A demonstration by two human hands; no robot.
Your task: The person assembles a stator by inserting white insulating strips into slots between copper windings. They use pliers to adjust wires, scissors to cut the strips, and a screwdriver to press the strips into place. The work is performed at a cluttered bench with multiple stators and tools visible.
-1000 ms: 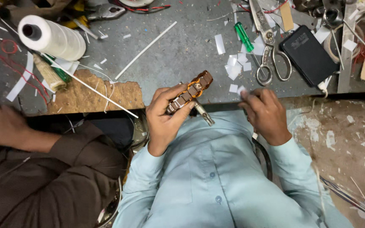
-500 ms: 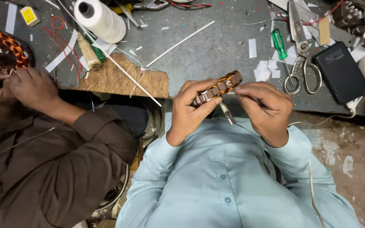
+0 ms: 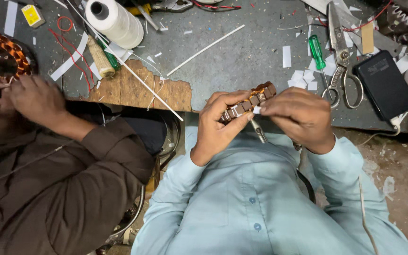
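Note:
My left hand (image 3: 218, 125) grips a round motor stator (image 3: 249, 101) with copper windings, held edge-on just in front of the workbench (image 3: 242, 52). My right hand (image 3: 298, 118) pinches a small white paper strip (image 3: 257, 110) against the stator's rim, and a thin metal tool (image 3: 259, 131) sticks down below the stator between both hands. I wear a light blue shirt.
A person in a brown shirt at left works with both hands (image 3: 22, 97) on another copper-wound stator (image 3: 1, 52). On the bench lie a white thread spool (image 3: 114, 19), white rod (image 3: 206, 49), green screwdriver (image 3: 317, 52), scissors (image 3: 341, 56), black box (image 3: 386, 85), paper scraps.
My right hand has come from the bench edge up to the stator and now pinches a paper strip against it. The view has shifted, showing more of the person at left.

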